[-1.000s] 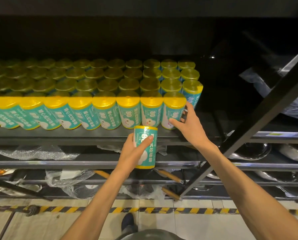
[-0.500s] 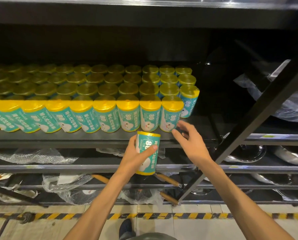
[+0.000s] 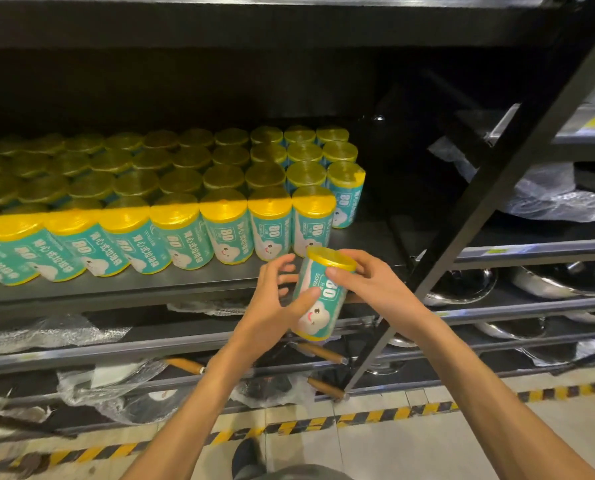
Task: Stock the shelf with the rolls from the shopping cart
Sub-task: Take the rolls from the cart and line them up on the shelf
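Note:
A teal roll with a yellow top (image 3: 318,303) is upright in front of the shelf edge, held between both hands. My left hand (image 3: 272,303) holds its left side, thumb across the label. My right hand (image 3: 372,282) grips its upper right side near the yellow cap. Several matching rolls (image 3: 227,230) stand in rows on the black shelf (image 3: 171,289), filling its left and middle. The end roll of the front row (image 3: 311,220) stands just behind the held one. No shopping cart is in view.
A black diagonal brace (image 3: 479,209) crosses at right, close to my right hand. The shelf surface right of the rolls (image 3: 368,237) is bare. Lower shelves hold steel pans (image 3: 462,285), wooden handles (image 3: 320,353) and plastic wrap (image 3: 47,334). A striped floor line (image 3: 323,424) runs below.
My right hand left the front-row roll on the shelf and came down onto the roll in my left hand. The held roll moved right and up, near the shelf edge.

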